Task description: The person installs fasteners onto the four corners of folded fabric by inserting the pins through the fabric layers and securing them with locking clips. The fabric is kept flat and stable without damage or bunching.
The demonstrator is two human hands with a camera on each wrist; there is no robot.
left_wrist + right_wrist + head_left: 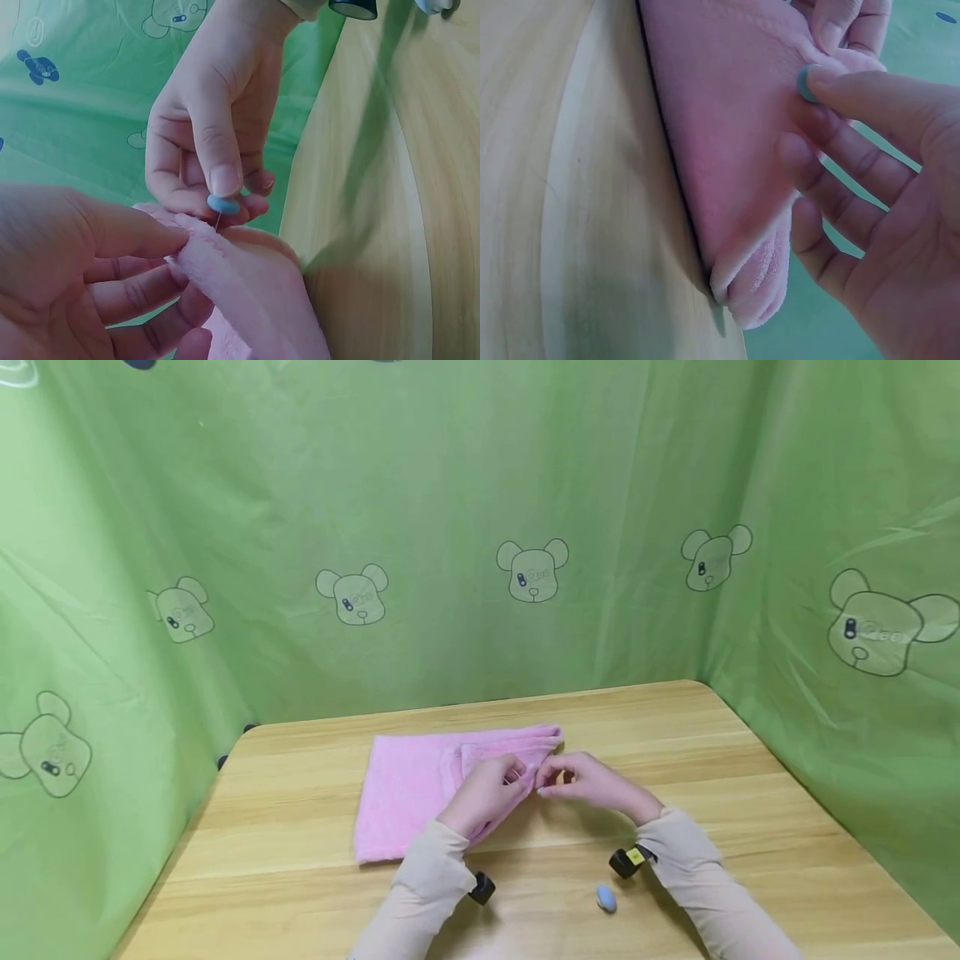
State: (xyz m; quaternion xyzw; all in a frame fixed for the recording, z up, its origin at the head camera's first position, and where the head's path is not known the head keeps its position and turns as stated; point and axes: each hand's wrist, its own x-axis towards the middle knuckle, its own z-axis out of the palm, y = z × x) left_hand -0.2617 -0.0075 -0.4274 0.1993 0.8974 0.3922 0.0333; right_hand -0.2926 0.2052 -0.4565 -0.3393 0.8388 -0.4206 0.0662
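Observation:
A folded pink plush cloth (pixel 405 793) lies on the table, its right-hand edge raised between the hands. My left hand (pixel 487 793) pinches that edge between thumb and fingers. Just to its right, my right hand (pixel 596 783) pinches a pin by its round blue head (pixel 223 204). In the left wrist view, the pin's thin shaft meets the cloth's fuzzy edge; its point is hidden there. The right wrist view shows the thumb on the blue head, close against the cloth, with the other fingers loosely bent beside the fabric.
A small blue oval piece (pixel 606 898) lies on the wooden table (pixel 285 810) near the front, left of the right forearm. Black wrist cameras hang at both sleeves. Green curtains (pixel 450 527) printed with bear heads stand behind the table and on both sides.

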